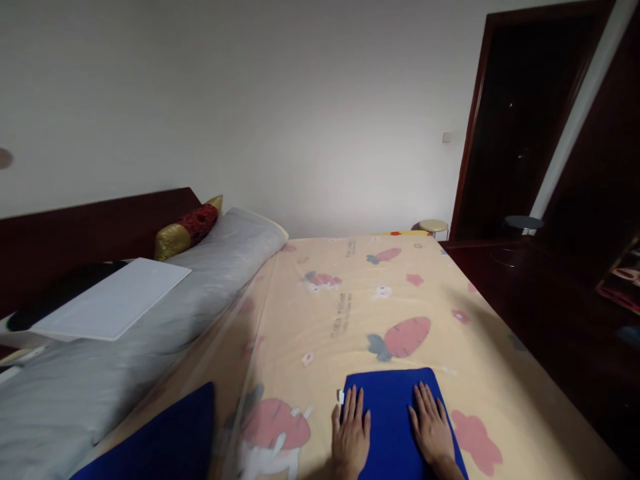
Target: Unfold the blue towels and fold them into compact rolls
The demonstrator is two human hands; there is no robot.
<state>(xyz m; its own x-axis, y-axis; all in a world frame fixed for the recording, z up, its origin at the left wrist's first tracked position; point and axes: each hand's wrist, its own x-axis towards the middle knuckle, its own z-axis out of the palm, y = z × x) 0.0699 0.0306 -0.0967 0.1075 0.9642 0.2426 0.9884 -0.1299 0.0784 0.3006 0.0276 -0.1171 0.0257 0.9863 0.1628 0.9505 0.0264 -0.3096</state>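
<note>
My feed shows what looks like a home bedroom: a cream, carrot-printed cloth bed sheet [290, 307] spreads across the lower centre, with a dark-brown wooden headboard [100, 230] and long grey pillow [220, 273] at the frame's left.

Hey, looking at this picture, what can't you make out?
All in the head view:
Blue cloth: near end cut off by the bottom edge.
Second blue cloth, lower left: also cut off by the bottom edge.
Palms of the left hand and right hand: hidden, turned face down.
Dark thing: partly covered by the white board.
Lettering on the sheet: too faint and blurred to read.
</note>
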